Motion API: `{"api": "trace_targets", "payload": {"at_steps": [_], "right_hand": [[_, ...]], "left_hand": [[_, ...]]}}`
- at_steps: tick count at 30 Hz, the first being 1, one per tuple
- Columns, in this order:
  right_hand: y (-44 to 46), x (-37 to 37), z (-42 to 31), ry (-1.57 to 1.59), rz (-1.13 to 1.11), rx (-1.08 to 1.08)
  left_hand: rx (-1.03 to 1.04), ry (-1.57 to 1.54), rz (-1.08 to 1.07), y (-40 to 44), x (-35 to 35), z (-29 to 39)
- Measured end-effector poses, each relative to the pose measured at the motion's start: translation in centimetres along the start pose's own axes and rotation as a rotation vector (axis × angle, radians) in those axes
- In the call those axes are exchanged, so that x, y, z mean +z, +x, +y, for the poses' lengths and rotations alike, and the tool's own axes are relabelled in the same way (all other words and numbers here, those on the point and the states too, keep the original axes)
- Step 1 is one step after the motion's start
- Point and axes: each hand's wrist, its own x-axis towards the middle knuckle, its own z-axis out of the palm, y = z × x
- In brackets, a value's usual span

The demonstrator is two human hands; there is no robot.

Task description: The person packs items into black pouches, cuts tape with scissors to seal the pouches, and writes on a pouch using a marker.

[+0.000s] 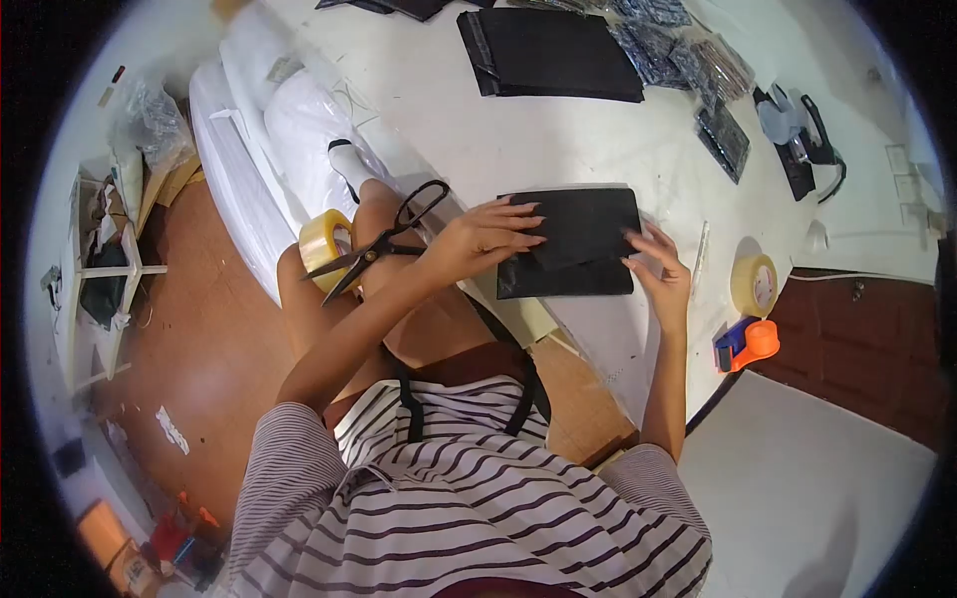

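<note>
A flat black folded piece (570,277), fabric or plastic by its look, lies on the white table near its front edge, its upper layer folded down over the lower one. My left hand (486,239) rests on its left part with fingers stretched out flat. At the right edge, my right hand (662,267) touches it with thumb and fingers apart. Black-handled scissors (371,253) lie open across my lap, beside a roll of yellowish tape (321,249).
A stack of black pieces (558,55) lies farther back on the table (419,90), near several clear-wrapped packets (726,140). To the right are a tape roll (755,285), an orange-and-blue tape dispenser (746,344) and a white pen-like stick (702,249). White wrapped rolls (234,179) stand left.
</note>
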Motion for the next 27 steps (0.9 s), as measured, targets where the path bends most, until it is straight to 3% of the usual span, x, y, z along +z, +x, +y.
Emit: {"api": "trace_targets", "payload": {"at_steps": [4,6,10,14,17,19,27], "right_hand": [[0.5,0.3,-3.6,-0.195,0.025,-0.044],[0.9,0.4,-4.1,-0.439,-0.094,-0.146],[1.4,1.0,-5.3,-0.478,-0.178,-0.195],[0.7,1.4,-3.2,-0.509,-0.100,-0.358],[0.2,1.5,-2.7,-0.508,-0.052,-0.394],[-0.2,1.4,-2.7,-0.517,-0.050,-0.379],[-0.9,1.4,-2.3,-0.451,-0.122,-0.312]], "left_hand": [[-0.104,-0.138,0.077,-0.8,0.4,0.3],[-0.129,-0.185,0.104,-1.0,0.6,0.1],[-0.195,-0.267,0.132,-1.3,0.6,0.0],[-0.177,-0.277,0.141,-2.0,0.5,-0.2],[-0.128,-0.118,0.068,-2.2,0.4,0.5],[-0.001,0.193,0.001,-2.3,0.7,2.0],[0.270,0.650,-0.024,-3.5,3.9,3.2]]}}
